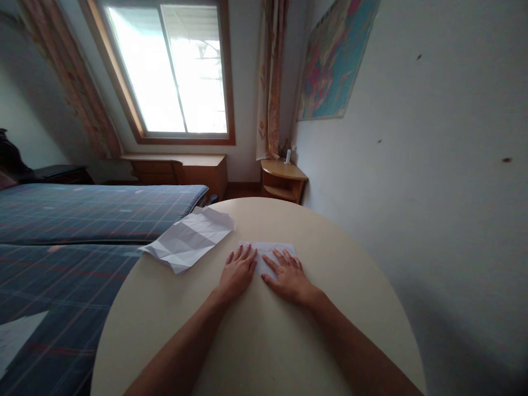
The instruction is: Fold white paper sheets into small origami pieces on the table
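Note:
A small white sheet of paper [268,247] lies flat on the round cream table [264,341], partly covered by both hands. My left hand [239,269] rests palm down on its left side, with the fingers stretched out. On the right side of the paper, my right hand [286,275] lies flat with its fingers spread. Neither hand grips anything. To the left, a larger creased white sheet [192,236] sits at the table's edge, its folds standing up slightly.
A bed with a blue plaid cover [103,212] adjoins the table on the left, with another paper [18,335] on it. Beyond the table stand a wooden desk [198,160] and a corner shelf [284,169]. A white wall [445,220] runs along the right.

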`<state>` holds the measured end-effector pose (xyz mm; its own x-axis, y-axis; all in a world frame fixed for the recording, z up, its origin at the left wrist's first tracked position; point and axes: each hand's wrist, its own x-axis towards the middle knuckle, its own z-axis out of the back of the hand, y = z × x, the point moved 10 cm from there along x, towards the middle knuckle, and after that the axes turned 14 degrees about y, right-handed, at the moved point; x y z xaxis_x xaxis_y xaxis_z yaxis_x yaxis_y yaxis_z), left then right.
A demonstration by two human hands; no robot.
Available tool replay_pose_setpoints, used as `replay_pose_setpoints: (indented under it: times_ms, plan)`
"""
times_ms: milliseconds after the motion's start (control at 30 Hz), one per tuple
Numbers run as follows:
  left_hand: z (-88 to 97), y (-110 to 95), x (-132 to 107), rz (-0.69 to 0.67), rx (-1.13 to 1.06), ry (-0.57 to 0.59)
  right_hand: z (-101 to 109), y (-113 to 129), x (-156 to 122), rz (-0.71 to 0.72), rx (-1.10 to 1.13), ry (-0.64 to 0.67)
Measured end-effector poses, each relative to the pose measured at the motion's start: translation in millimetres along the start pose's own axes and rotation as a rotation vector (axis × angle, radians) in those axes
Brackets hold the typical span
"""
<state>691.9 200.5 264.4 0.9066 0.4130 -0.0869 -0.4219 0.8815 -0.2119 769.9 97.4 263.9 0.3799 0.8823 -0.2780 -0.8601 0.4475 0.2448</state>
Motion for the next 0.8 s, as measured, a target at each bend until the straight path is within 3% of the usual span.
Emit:
replay_pose_setpoints:
  times_ms: [133,267,500,800]
  plan:
    - [2.6,-3.9,-3.9,0.013,-0.017,-0.050,4.0,-2.2,-2.1,0.028,-0.017,-0.020]
    - [-0.2,-12.4,-4.9,-0.038,-0.009,-0.026,8.8,-6.2,-1.7,0.017,-0.023,-0.058]
    - [-1.4,-9.2,-4.6,-0.094,0.006,0.109,7.4,-11.9,-8.5,0.162,-0.008,0.058]
    - [-3.8,-8.8,-10.2,-0.161,0.014,0.092,14.9,-18.6,-22.6,0.270,0.040,0.118]
